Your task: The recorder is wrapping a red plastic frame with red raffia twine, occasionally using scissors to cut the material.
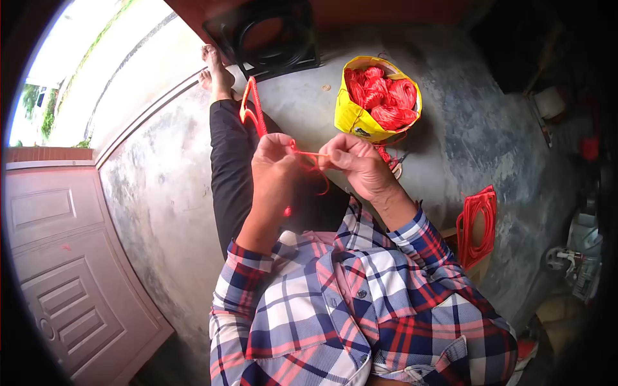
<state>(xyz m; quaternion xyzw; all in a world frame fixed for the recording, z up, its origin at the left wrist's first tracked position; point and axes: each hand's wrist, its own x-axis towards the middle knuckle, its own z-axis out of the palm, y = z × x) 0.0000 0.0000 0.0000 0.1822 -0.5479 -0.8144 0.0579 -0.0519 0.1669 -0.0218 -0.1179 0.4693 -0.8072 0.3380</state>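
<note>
A panelled door (77, 283) stands at the left, with bright ground (116, 64) and greenery (49, 114) far left. A black square object (297, 55) sits far back near a reddish wall (386, 11); a small tan disc (326, 87) lies on the grey floor (463, 103).

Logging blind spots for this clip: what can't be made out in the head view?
All in the head view:
- Left hand: palm, hidden by its own back.
- Red strand: any knot near the left hand, too small to tell.
- Yellow bag: inside bottom, covered by red cord bundles.
- Panelled door: left edge, cut by the fisheye rim.
</note>
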